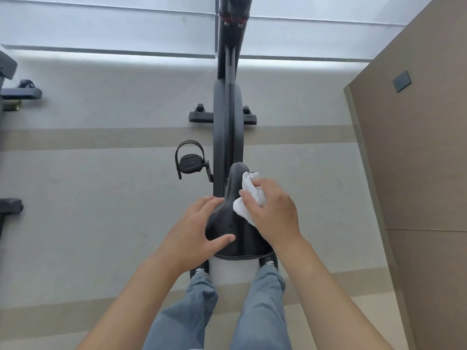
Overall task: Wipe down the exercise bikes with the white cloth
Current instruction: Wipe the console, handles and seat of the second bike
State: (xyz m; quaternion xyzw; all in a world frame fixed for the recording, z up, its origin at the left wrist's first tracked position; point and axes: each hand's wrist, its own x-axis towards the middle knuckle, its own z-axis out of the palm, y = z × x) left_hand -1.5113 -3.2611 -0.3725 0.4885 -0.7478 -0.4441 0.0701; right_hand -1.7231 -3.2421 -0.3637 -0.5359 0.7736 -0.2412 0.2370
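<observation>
Pale grey floor (88, 203) with tan bands; beige wall (417, 160) right.

The single head view looks steeply down from close above the exercise bike's saddle (236, 231), facing forward.

We see a soft, crumpled white cloth (249, 198) on the saddle (236, 223), matt black, perforated, pale-stitched. The bike frame (227, 117) looks smooth, semi-gloss; the pedal (190, 161) ribbed plastic.

A pale floor (101, 198) crossed by tan bands is seen throughout. An exercise bike (227, 117) is stood at centre frame; further equipment (15, 92) is placed at left.
</observation>
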